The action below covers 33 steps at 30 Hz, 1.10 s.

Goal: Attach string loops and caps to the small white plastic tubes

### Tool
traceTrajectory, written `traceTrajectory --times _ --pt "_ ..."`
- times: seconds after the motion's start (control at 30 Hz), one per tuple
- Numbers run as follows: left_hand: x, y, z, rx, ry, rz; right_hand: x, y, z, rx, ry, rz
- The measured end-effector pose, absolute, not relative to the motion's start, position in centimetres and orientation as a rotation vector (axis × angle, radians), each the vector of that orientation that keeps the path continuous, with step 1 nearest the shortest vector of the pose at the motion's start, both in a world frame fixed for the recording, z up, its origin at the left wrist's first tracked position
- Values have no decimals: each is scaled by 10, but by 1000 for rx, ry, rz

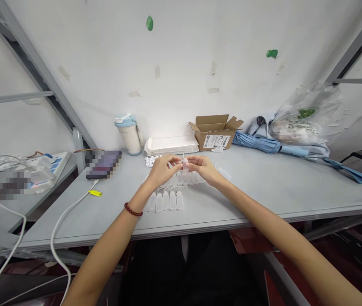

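Above the grey table, my left hand and my right hand meet with their fingers pinched on one small translucent bottle. It is upright, with a thin white stem or cord at its top. Below and behind my hands lie rows of similar translucent bottles with white cords; my hands partly hide the back row. A small heap of white caps or beads lies just beyond my left hand.
Behind my hands stand a stack of white trays and an open cardboard box. A tumbler and a phone with a white cable are on the left. A folded blue umbrella and a plastic bag lie right.
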<state>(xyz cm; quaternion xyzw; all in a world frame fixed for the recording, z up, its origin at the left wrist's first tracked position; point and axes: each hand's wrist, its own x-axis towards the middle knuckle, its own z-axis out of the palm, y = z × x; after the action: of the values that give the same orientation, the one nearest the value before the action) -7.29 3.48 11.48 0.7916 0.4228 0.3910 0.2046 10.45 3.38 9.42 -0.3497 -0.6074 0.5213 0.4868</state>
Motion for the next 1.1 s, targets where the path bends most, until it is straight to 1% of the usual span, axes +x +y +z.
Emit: traceTrajectory --times 0.17,0.33,0.57,0.8,1.0,1.1 --pt "-68 34 109 2681 992 1175 108 35 93 -768 -1371 1379" --pt "-68 33 108 2885 959 1146 109 36 92 -709 -1357 1425" --pt "-68 34 107 2942 922 1177 111 38 91 -713 -1400 1418" --pt "-65 32 108 2929 1033 1206 108 36 94 -776 -1502 1373" --pt "-66 33 106 2922 932 1211 110 36 93 -798 -1622 1317" --pt "-67 31 110 2862 923 1188 115 38 95 -777 -1633 1365"
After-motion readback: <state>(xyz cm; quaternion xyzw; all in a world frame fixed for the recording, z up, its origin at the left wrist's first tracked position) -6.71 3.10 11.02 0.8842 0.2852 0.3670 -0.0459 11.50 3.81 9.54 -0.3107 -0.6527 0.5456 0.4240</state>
